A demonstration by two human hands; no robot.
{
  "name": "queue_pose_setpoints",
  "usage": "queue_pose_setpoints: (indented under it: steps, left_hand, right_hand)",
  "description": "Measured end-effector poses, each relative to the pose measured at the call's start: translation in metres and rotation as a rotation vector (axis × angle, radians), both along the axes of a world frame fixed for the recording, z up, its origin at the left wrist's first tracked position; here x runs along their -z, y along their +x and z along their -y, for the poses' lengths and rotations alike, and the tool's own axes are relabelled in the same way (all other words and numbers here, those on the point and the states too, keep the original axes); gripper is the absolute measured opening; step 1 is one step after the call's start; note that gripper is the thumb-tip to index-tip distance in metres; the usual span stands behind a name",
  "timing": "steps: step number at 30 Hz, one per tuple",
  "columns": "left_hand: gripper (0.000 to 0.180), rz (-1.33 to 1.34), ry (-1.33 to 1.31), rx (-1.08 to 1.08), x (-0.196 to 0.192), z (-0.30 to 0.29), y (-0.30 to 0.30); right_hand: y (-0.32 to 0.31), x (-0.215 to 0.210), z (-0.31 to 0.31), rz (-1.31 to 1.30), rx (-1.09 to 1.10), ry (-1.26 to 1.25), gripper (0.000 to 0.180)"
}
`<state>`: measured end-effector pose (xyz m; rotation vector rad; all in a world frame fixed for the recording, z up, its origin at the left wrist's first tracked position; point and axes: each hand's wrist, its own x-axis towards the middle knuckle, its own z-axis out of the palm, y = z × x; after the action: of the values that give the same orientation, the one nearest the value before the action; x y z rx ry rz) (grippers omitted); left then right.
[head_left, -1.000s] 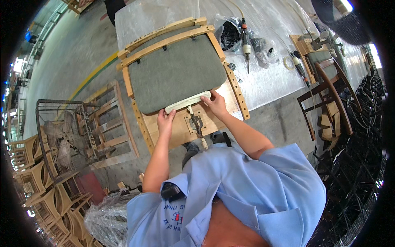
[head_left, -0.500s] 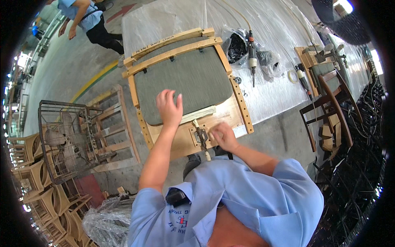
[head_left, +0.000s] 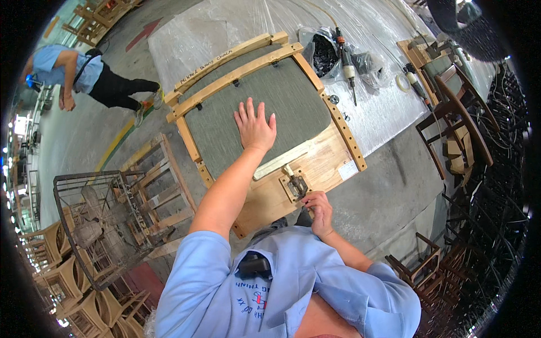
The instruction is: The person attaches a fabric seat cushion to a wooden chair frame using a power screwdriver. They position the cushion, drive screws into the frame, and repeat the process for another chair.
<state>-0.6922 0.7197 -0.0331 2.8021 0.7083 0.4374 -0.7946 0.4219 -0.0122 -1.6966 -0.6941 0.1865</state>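
Note:
My left hand (head_left: 256, 128) lies flat, fingers spread, on a grey-green padded seat (head_left: 217, 127). The seat sits in a wooden jig (head_left: 332, 150), with a slatted wooden frame around its far edge and sides. Along the seat's near edge runs a pale padded bar (head_left: 283, 159). A metal toggle clamp (head_left: 295, 185) is mounted on the jig's near part, its rod pointing to that bar. My right hand (head_left: 320, 214) is closed around the clamp's handle at the near edge; the fingers hide most of the handle.
Beyond the jig, a power screwdriver (head_left: 347, 65) and an open bag of black parts (head_left: 324, 53) lie on the plastic-covered table (head_left: 377, 118). A wire cart (head_left: 84, 225) and stacked chair frames (head_left: 90, 307) stand left. A dark chair (head_left: 463, 121) stands right. Another person (head_left: 84, 73) is at far left.
My right hand has gone from open above the clamp to closed on its handle, which has swung toward me. My left hand has settled flat farther onto the seat. The other person has moved.

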Motion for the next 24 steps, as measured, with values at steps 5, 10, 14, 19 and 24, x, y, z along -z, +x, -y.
queue_pose_setpoints:
  steps: [5, 10, 14, 19, 24]
  left_hand:
    - [0.05, -0.005, 0.044, 0.0, 0.005, -0.01, 0.011]
    - [0.051, -0.071, 0.034, -0.007, 0.01, -0.006, 0.006]
    - [0.05, -0.036, 0.017, 0.002, 0.013, -0.011, 0.005]
    - [0.047, 0.001, -0.02, 0.007, 0.013, -0.007, 0.006]
    - [0.046, 0.033, 0.019, -0.003, 0.015, -0.006, 0.005]
  right_hand:
    - [0.02, -0.006, -0.041, 0.043, 0.244, -0.058, 0.023]
    - [0.047, -0.02, -0.083, 0.202, 0.314, -0.258, 0.009]
    - [0.046, -0.044, -0.082, 0.254, 0.074, -0.273, 0.022]
    - [0.051, -0.021, -0.092, 0.314, 0.261, -0.441, 0.032]
    - [0.066, -0.001, -0.125, 0.355, 0.281, -0.619, 0.037]
